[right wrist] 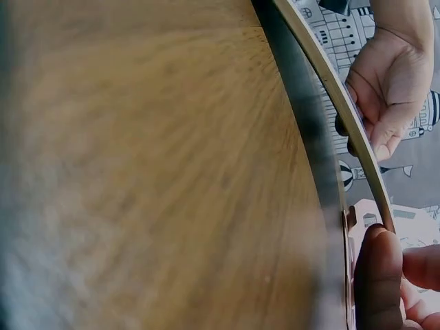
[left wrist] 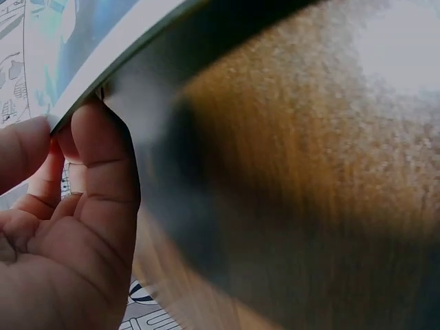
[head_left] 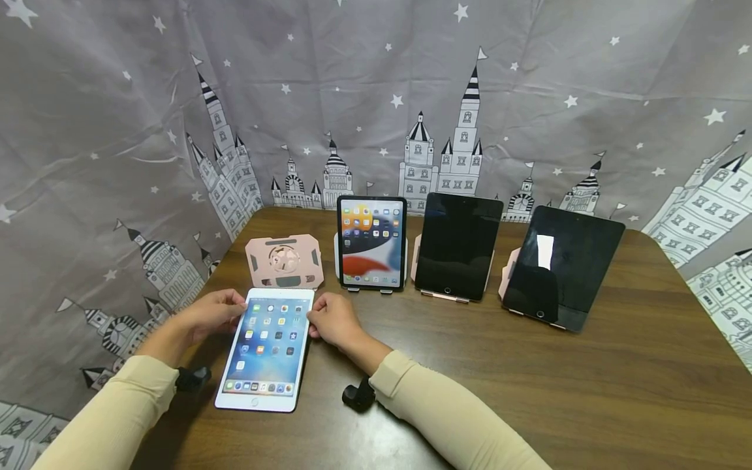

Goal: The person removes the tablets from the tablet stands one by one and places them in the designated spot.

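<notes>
A white tablet (head_left: 267,352) with a lit blue home screen is held between both hands at the left of the table, its far edge tipped up. My left hand (head_left: 214,312) pinches its upper left edge, thumb on the front and fingers behind, as the left wrist view shows at the tablet's rim (left wrist: 124,58). At the upper right edge my right hand (head_left: 336,321) pinches the tablet too; its thumb and finger grip the thin side (right wrist: 344,103) in the right wrist view. Just behind the tablet, a pink stand (head_left: 284,261) leans upright with a round cut-out in its plate.
To the right, a tablet with a lit screen (head_left: 373,241) stands on a stand, then a dark tablet (head_left: 458,247) and a larger dark tablet (head_left: 564,267) on pink stands. A grey castle-print cloth (head_left: 352,78) hangs behind the wooden table (head_left: 446,372).
</notes>
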A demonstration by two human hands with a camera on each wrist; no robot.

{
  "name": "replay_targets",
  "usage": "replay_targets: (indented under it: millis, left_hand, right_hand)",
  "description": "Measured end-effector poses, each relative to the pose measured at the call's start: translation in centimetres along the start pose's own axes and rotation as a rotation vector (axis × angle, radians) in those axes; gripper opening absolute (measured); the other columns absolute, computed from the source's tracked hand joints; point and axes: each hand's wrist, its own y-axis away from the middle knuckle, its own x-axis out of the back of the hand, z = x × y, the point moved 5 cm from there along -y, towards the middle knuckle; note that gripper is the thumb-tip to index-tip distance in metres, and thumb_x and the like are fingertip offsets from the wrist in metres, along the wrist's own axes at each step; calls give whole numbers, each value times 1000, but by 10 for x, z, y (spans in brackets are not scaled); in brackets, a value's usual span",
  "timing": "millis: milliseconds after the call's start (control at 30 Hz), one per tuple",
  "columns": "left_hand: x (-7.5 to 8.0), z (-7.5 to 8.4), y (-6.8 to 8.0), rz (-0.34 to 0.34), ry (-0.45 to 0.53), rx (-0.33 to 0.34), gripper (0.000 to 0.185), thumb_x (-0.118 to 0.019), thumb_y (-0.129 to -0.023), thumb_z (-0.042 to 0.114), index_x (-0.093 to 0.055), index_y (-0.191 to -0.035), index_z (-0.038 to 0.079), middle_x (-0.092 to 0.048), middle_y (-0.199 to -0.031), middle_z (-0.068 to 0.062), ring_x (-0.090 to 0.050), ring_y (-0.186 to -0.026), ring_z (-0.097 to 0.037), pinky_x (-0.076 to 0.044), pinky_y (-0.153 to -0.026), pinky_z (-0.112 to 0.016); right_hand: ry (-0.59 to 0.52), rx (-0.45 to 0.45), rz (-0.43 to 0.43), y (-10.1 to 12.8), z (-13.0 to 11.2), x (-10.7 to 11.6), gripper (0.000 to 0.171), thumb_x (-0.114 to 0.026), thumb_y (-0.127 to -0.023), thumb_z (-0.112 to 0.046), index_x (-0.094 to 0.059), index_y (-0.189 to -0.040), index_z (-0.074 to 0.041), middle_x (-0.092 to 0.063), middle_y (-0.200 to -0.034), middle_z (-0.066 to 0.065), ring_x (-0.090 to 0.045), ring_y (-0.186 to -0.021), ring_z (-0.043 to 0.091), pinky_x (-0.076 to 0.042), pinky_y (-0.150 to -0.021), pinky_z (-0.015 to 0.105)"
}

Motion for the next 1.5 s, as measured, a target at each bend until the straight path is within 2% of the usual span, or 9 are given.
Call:
replay_targets:
  millis: [133,267,367,633,867,1100,1500]
  left_hand:
    - [-2,-1,-1,-10,-9,11,15,-47,-104,10,-50,-111,-3,-58,-104,-15,-57,-91,-26,-54,-77,-35]
    - [-4,-3,-2,-13,-28,54,13,-47,-104,8,-50,-111,-3,-57,-102,-14,-55,-90,-27,-53,-76,-34]
    - [-6,-3,-3,-13,-68,71,13,-46,-103,7,-50,-110,-3,-56,-102,-15,-54,-92,-27,-53,-76,-34]
    - [-9,-4,-6,-2,-126,50,12,-50,-101,6,-52,-108,-3,-56,-105,-18,-55,-95,-28,-53,-77,-35]
    - [-9,-7,-11,-31,-119,88,11,-51,-100,4,-50,-108,-3,-53,-106,-18,-53,-99,-30,-54,-79,-37]
    - [-13,-4,-8,-46,-136,61,7,-50,-99,2,-50,-103,-4,-51,-100,-16,-53,-92,-27,-54,-72,-33]
    - [-11,-6,-7,-45,-124,96,10,-51,-100,4,-52,-107,-4,-52,-107,-18,-52,-100,-30,-55,-79,-36]
  right_hand:
    - [15,-20,-6,0,1,0,16,-66,-90,3,-57,-77,-2,-61,-56,8,-55,-43,8,-47,-43,18]
    - [22,-46,-17,0,6,-1,18,-67,-90,3,-57,-76,-3,-59,-55,6,-55,-43,7,-46,-43,16]
    - [14,-63,-26,-2,9,-2,18,-67,-89,3,-56,-75,-3,-58,-55,6,-54,-43,7,-45,-42,16]
    - [33,-126,-87,-7,13,0,23,-66,-89,4,-55,-71,-3,-62,-55,11,-56,-43,9,-46,-41,17]
    - [91,-125,-98,-6,10,1,24,-67,-89,3,-56,-68,-4,-63,-54,11,-57,-43,9,-43,-41,16]
    - [95,-137,-96,-6,10,1,23,-68,-88,2,-57,-68,-4,-64,-56,12,-58,-44,9,-43,-41,16]
    - [87,-164,-86,-7,14,1,22,-70,-88,1,-59,-69,-4,-64,-54,10,-57,-43,8,-42,-40,16]
